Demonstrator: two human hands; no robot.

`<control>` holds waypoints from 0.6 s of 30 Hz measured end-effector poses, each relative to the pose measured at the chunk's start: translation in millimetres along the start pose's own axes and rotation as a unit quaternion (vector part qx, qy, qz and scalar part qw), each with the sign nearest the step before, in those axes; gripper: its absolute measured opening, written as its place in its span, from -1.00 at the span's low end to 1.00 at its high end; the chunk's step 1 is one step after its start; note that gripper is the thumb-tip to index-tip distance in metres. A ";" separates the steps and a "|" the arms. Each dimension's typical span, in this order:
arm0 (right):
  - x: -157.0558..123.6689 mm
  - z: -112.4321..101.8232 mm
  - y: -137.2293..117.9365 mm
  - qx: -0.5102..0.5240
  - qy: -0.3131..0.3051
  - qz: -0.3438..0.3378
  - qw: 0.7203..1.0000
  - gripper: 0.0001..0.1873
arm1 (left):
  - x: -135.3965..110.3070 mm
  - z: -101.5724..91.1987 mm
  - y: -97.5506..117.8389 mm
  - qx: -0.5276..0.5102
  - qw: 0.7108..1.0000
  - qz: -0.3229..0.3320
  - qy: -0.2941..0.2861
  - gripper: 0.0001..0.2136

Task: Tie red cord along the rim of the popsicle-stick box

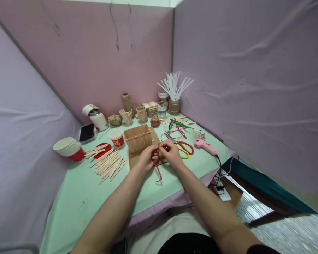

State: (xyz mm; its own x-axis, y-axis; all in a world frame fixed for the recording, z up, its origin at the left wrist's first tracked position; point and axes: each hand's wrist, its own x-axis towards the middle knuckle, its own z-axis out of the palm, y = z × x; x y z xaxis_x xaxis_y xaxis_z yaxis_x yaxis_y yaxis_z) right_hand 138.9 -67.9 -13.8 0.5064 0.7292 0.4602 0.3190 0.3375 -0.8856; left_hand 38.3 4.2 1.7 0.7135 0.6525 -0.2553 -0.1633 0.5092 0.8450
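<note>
Between my two hands is a red braided cord (157,170), its loose tail hanging down over the table's near side. My left hand (147,157) is closed around the cord. My right hand (170,152) pinches it at the upper end, fingertips close to the left ones. Just beyond them stands an open box of craft sticks (138,138) with a red line along its rim, on a piece of brown cardboard (134,162). Scissors with red handles (187,147) and a yellow-handled pair (184,154) lie beside my right hand, partly covered by it.
Loose craft sticks (108,164) spread at the left, near a red-and-white paper cup (117,138) and stacked cups (69,148). On the right are a pink glue gun (206,145) with a cord and green-handled pliers (177,124). White sticks (175,86) stand in a pot at the back.
</note>
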 end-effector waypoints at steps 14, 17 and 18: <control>2.3 -0.6 4.3 0.023 0.015 0.062 0.998 -0.83 | 0.1 -0.6 -9.6 0.196 0.966 0.153 0.066 -0.73; 2.8 -0.2 4.0 0.078 0.019 0.108 0.991 -0.81 | -1.3 0.4 -6.7 0.233 0.955 0.169 0.065 -0.72; 3.4 -0.1 4.2 0.116 0.017 0.135 0.984 -0.80 | -1.7 1.5 -6.0 0.244 0.952 0.176 0.063 -0.72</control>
State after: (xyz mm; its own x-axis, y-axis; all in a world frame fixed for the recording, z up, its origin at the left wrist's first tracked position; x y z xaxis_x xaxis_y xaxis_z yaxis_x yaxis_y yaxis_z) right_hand 142.0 -64.0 -15.9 0.5750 0.7919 0.2055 -0.0202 0.2648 -0.9641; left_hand 39.1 -0.8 -2.2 0.5801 0.8127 0.0548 -0.0188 -0.0540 0.9984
